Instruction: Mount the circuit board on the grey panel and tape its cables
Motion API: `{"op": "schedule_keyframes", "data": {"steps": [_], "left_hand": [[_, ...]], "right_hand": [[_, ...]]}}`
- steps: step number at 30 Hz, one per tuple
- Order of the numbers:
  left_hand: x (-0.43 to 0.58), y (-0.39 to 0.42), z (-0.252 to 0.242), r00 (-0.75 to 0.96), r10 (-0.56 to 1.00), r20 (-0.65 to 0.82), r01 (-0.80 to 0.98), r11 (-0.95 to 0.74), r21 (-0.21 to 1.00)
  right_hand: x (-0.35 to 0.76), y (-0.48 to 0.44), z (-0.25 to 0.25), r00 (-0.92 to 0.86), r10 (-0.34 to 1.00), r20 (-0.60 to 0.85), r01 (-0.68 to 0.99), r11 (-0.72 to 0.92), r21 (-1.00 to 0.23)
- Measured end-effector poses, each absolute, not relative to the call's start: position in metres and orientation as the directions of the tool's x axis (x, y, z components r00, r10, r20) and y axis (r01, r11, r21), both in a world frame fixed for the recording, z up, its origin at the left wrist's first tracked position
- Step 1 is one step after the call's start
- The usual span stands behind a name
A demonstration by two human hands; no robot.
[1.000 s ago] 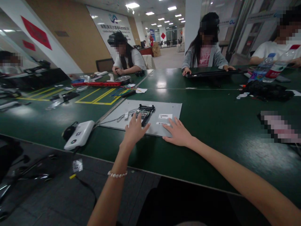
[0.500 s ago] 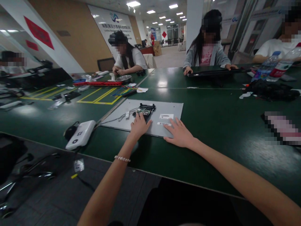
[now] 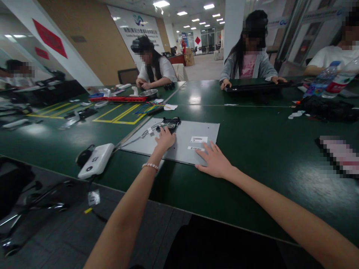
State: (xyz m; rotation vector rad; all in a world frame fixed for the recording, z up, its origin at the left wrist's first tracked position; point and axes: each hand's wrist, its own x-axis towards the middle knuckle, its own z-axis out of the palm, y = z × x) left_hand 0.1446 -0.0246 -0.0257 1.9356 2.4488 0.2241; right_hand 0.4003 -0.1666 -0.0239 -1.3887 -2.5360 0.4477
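Observation:
A thin grey panel (image 3: 185,147) lies flat on the green table. Near its back edge rests a black electronic module (image 3: 171,123) with an exposed circuit board, and thin cables (image 3: 137,138) run from it to the left. My left hand (image 3: 165,140) touches the module's near side, fingers spread and not wrapped round it. Flat on the panel's front right corner is my right hand (image 3: 214,158), fingers apart and holding nothing, beside two white labels (image 3: 199,139).
A white device (image 3: 96,160) stands left of the panel near the table edge. A phone (image 3: 340,155), black cloth (image 3: 322,109) and bottles (image 3: 322,78) are at the right. Across the table, two people (image 3: 157,67) (image 3: 248,63) sit; red strip (image 3: 117,99) at back left.
My left hand has moved forward, and the black module has shifted away from me towards the panel's back edge. My right hand has stayed in place on the panel.

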Motion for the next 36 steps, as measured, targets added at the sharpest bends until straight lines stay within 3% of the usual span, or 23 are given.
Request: {"op": "schedule_keyframes", "data": {"steps": [6, 10, 13, 25, 33, 36], "left_hand": [[0.135, -0.042, -0.021, -0.166, 0.984, 0.061, 0.983, 0.160, 0.088], [0.113, -0.047, -0.012, -0.056, 0.966, 0.253, 0.997, 0.042, 0.058], [0.086, -0.046, -0.005, -0.065, 0.929, 0.365, 0.997, 0.071, -0.003], [0.053, -0.023, 0.027, -0.112, 0.977, 0.181, 0.941, 0.163, -0.295], [0.092, 0.026, 0.090, 0.045, 0.907, 0.419, 0.964, 0.070, -0.256], [0.124, 0.053, 0.089, 0.109, 0.909, 0.403, 0.972, -0.012, -0.236]], "right_hand": [[0.400, -0.166, -0.027, -0.539, 0.841, 0.042, 0.771, 0.513, -0.378], [0.400, -0.166, -0.026, -0.543, 0.839, 0.039, 0.766, 0.514, -0.387], [0.400, -0.165, -0.025, -0.544, 0.839, 0.036, 0.764, 0.512, -0.393], [0.397, -0.164, -0.023, -0.542, 0.840, 0.018, 0.763, 0.501, -0.408], [0.394, -0.163, -0.022, -0.526, 0.850, 0.023, 0.775, 0.490, -0.398], [0.394, -0.162, -0.022, -0.532, 0.847, 0.023, 0.772, 0.495, -0.399]]}}
